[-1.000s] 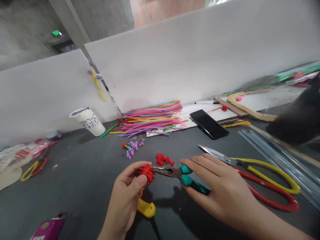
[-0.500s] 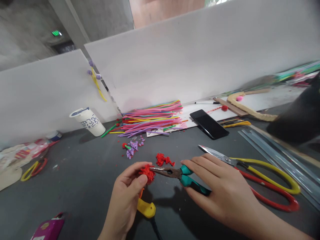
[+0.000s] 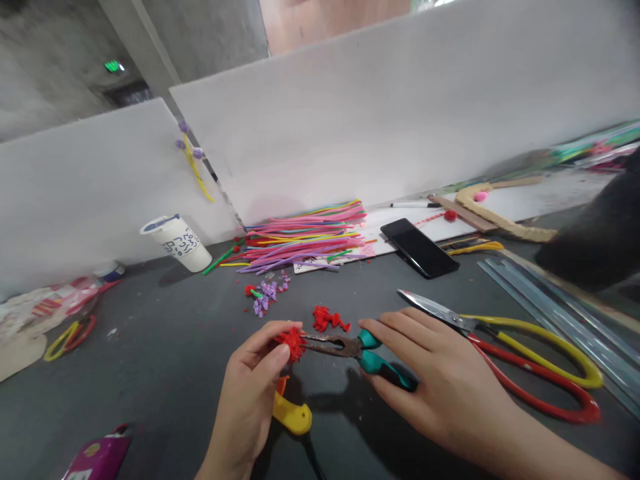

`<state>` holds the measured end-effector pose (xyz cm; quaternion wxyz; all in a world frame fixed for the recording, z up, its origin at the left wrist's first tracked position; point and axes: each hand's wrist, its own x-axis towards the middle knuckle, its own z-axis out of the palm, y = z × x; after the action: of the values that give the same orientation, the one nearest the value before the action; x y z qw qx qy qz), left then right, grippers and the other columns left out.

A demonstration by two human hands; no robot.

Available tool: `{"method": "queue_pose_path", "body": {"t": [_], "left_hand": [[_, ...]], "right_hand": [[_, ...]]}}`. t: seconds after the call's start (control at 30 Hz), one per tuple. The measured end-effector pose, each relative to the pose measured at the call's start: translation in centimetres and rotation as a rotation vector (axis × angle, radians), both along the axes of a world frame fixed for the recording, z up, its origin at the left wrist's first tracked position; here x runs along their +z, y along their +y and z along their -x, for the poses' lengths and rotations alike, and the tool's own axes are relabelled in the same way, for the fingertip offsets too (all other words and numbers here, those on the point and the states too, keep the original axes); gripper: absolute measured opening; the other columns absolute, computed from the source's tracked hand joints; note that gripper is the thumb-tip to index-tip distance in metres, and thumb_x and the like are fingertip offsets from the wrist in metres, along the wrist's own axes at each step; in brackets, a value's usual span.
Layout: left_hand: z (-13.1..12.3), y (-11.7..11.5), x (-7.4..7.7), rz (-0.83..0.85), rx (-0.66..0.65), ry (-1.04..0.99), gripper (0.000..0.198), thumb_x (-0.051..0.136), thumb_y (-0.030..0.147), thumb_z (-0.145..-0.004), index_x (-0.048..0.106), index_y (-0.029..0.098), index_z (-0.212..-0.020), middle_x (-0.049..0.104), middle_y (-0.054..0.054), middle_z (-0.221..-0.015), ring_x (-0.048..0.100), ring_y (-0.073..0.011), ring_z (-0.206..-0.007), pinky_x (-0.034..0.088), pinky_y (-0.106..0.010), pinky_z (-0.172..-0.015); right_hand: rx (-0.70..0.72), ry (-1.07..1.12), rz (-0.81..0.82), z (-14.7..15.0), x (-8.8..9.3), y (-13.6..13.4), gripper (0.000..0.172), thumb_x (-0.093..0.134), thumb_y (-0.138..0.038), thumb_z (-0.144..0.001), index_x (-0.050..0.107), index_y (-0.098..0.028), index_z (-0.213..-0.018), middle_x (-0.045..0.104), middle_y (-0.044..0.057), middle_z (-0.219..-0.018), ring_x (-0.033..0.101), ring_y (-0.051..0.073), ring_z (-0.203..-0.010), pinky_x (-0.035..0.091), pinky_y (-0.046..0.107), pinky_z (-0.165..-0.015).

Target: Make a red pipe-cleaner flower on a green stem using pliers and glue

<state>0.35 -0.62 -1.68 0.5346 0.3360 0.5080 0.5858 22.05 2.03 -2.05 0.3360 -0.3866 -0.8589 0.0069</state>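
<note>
Between the thumb and fingers of my left hand [image 3: 250,387] is a fluffy red pom-pom [image 3: 293,344]. My right hand [image 3: 430,373] grips needle-nose pliers [image 3: 345,347] with teal handles. Their jaws are slightly apart, and the tips reach the right side of the pom-pom. Beyond the pliers lies a small heap of red scraps [image 3: 327,319]. Below my left hand, partly hidden by it, a yellow-handled tool [image 3: 294,416] with a black cord and a bit of orange rests on the table. Large scissors [image 3: 530,347] with yellow and red handles lie past my right hand.
Pink, purple and yellow fuzzy stems [image 3: 305,237] lie in a bundle near the white partition [image 3: 380,127]. Purple scraps [image 3: 267,295] sit in front. A white cup [image 3: 183,245], a phone [image 3: 419,248], smaller scissors [image 3: 70,339], a purple packet [image 3: 99,459] and clear strips [image 3: 560,320] are around.
The plier jaws have opened a little at the pom-pom. Both hands stay nearly in place, with the left shifted very slightly left.
</note>
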Motion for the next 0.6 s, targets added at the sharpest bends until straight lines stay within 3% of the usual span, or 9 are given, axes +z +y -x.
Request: {"method": "queue_pose_path", "body": {"t": [0.33, 0.6], "left_hand": [[-0.1, 0.1, -0.1, 0.005, 0.003, 0.004, 0.021, 0.075, 0.027, -0.067, 0.076, 0.018, -0.086, 0.072, -0.004, -0.08, 0.061, -0.0112, -0.067, 0.046, -0.016, -0.061], [-0.9, -0.3, 1.2, 0.051, 0.005, -0.07, 0.018, 0.076, 0.023, -0.062, 0.075, 0.017, -0.079, 0.071, -0.003, -0.076, 0.06, -0.0101, -0.062, 0.047, -0.016, -0.059]], "right_hand": [[0.018, -0.015, -0.065, 0.0, -0.1, -0.2, 0.028, 0.049, -0.024, -0.086, 0.065, -0.011, -0.105, 0.068, 0.009, -0.087, 0.059, 0.023, -0.072, 0.05, 0.036, -0.064], [0.008, 0.005, -0.019, 0.2, -0.2, -0.4, 0.028, 0.053, -0.022, -0.082, 0.064, -0.013, -0.106, 0.066, 0.008, -0.088, 0.056, 0.023, -0.074, 0.048, 0.036, -0.065]]}}
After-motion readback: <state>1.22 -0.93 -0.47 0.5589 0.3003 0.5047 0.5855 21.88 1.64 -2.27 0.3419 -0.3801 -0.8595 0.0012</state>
